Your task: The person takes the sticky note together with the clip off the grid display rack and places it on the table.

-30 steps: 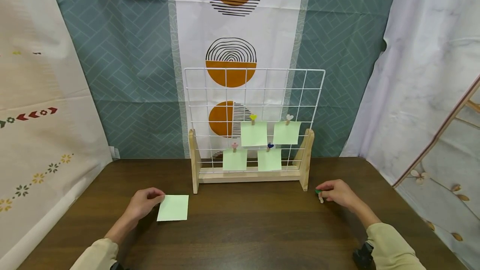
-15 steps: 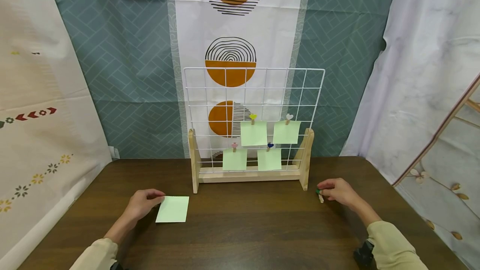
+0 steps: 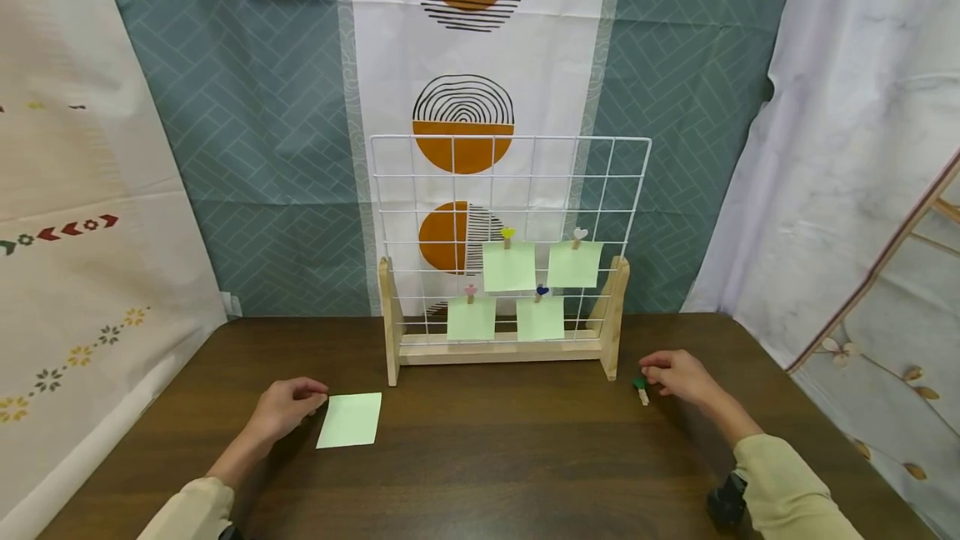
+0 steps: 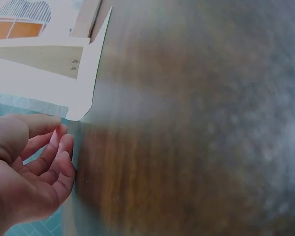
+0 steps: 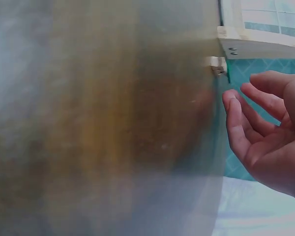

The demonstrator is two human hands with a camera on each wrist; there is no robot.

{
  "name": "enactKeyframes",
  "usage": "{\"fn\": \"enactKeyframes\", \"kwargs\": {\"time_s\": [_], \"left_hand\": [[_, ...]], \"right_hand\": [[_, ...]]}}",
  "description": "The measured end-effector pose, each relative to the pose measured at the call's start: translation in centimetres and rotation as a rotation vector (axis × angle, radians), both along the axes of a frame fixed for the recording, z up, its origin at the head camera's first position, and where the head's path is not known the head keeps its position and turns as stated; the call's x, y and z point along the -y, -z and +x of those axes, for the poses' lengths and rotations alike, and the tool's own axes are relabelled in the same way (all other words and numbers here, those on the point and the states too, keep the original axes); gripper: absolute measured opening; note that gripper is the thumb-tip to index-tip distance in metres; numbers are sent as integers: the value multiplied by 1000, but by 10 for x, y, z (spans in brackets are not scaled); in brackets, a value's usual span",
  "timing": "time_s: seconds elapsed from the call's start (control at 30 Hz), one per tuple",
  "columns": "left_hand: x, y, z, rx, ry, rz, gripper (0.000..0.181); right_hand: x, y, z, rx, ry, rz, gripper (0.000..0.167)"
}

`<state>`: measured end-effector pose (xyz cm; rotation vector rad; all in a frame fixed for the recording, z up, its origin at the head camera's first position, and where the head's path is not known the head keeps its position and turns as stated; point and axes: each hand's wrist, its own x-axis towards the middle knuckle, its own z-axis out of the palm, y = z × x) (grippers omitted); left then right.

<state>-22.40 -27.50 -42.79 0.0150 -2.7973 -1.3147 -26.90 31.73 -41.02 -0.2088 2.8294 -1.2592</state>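
In the head view my left hand (image 3: 283,407) is at the upper left corner of a pale green sticky note (image 3: 349,421) lying on the table. The left wrist view shows the fingertips just beside the note's corner (image 4: 83,105), loosely bent and pinching nothing. On the right, a small wooden clothespin (image 3: 642,397) with a green top lies on the table. Just beyond it hovers my right hand (image 3: 678,376), apart from it. The right wrist view confirms a gap between those relaxed fingers (image 5: 233,118) and the clothespin (image 5: 217,65).
Between the hands, farther back, stands a white wire grid (image 3: 510,177) on a wooden stand (image 3: 498,353). Several green notes hang on its lower right, each under a heart-topped clothespin (image 3: 507,238). Curtains (image 3: 262,148) surround the dark wooden table (image 3: 480,457).
My right hand has let go of the green-topped clothespin and moved slightly up and away. The left fingers have come off the sticky note's corner, and the note has shifted very slightly.
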Motion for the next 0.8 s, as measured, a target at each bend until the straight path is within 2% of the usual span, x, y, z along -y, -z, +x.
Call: {"fn": "enactKeyframes", "kwargs": {"time_s": [0.23,0.47,0.63,0.8], "left_hand": [[1,-8,3,-12,-12,15,24],[-4,-28,2,-127,32,-107,26],[-24,-43,4,-192,72,-133,29],[-52,-52,7,-225,116,-85,28]], "right_hand": [[9,-14,-6,-66,39,11,26],[21,-44,-1,-122,18,-19,29],[31,-66,-1,-153,-8,-45,34],[45,-83,-3,-196,-36,-61,38]]}}
